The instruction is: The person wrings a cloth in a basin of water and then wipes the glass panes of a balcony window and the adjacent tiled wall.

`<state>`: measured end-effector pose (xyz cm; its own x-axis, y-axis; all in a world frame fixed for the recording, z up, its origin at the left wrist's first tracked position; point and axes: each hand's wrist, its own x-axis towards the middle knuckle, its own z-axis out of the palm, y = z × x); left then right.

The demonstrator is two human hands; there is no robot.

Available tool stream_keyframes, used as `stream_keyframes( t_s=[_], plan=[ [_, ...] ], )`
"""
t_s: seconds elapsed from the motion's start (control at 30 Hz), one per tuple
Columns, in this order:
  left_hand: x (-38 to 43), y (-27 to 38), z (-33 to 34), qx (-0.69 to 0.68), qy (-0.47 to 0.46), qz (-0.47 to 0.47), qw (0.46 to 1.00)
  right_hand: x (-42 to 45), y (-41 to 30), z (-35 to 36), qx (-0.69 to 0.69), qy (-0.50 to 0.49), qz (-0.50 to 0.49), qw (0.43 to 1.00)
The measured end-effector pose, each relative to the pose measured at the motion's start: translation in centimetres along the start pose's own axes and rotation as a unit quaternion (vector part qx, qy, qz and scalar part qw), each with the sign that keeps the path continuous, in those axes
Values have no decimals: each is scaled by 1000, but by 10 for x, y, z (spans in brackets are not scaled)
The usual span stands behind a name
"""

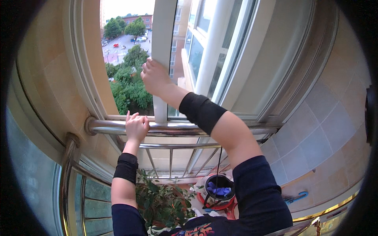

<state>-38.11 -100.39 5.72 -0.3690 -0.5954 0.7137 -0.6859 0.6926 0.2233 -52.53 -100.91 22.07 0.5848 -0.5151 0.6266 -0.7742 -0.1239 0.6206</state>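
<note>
My right hand (156, 76), raised in front of me with its fingers curled, is at the white vertical frame (164, 35) of a sliding window. Its fingertips reach the frame's left edge, beside the open gap; whether they grip it I cannot tell. My left hand (137, 126) rests at the thick steel handrail (177, 129) below the window, one finger pointing up and the others bent. Its palm side is hidden, so its hold on the rail is unclear. Black bands cover both forearms near the wrists.
Below the rail stand thin metal bars (171, 159) and leafy potted plants (162, 200). A black bucket (220, 180) with a blue-purple cloth (219, 189) stands on the floor. Tiled wall (316, 129) rises at the right; another steel railing (69, 171) runs at the left. Trees and a yard lie far below outside.
</note>
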Motion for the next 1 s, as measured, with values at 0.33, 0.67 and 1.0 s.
stream_keyframes(
  t_s=[0.33,0.67,1.0],
  plan=[
    [1,3,4,8,3,9,1000,-49,27,-20,23,56,39,997],
    [0,-6,7,37,-47,24,998,-214,-70,-29,261,-2,251,932],
    [-1,-36,5,163,-19,23,986,-438,75,-122,33,-153,454,877]
  ],
)
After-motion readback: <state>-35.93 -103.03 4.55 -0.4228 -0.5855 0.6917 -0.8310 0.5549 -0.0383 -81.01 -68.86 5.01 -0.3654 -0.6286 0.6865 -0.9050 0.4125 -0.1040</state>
